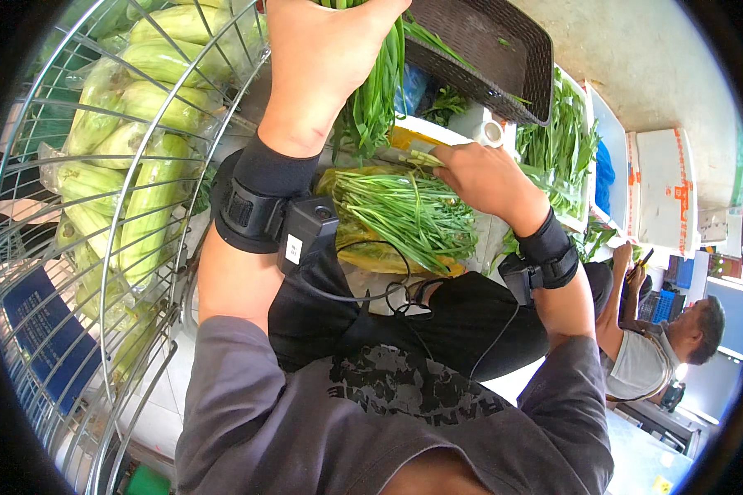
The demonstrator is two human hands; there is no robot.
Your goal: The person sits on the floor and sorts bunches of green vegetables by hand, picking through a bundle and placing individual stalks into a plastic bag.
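Observation:
At the top of the view, my left hand point(325, 59) grips a bunch of long-leaved greens point(374, 102), whose blades hang down beside the wrist. My right hand point(489, 176), lower and to the right, pinches a few pale green stalks point(422, 158) between thumb and fingers. Just below those stalks lies a bundle of garlic chives or similar thin greens point(408, 213) on a yellow plastic bag point(378, 260). A dark brown woven plastic basket point(501, 31) with a few loose leaves stands above my right hand.
A wire cart point(170, 99) with bagged pale green gourds point(155, 210) stands close on the left. Leafy greens point(551, 148) fill a white foam box at right, near another white box point(662, 185). A co-worker point(650, 352) sits at far right. Cables point(371, 298) hang over my lap.

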